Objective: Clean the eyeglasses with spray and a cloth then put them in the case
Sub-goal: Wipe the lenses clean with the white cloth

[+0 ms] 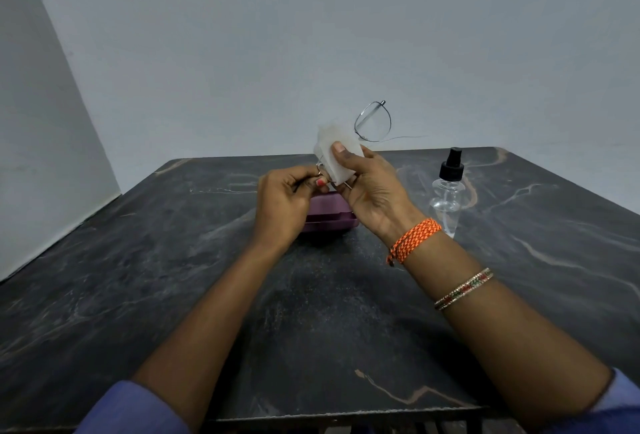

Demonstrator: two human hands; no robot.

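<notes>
Thin metal-framed eyeglasses [373, 121] are held up above the table, one round lens sticking out to the upper right. My right hand [370, 187] pinches a white cloth [336, 153] around the other lens, thumb on top. My left hand [284, 201] grips the frame's near end at the hinge. Under both hands lies a purple glasses case [329, 217], partly hidden by them. A clear spray bottle [448, 191] with a black nozzle stands to the right of my right wrist.
The dark marbled table [173, 260] runs to a grey wall at the back and a white wall on the left. An orange thread band and a bangle sit on my right forearm.
</notes>
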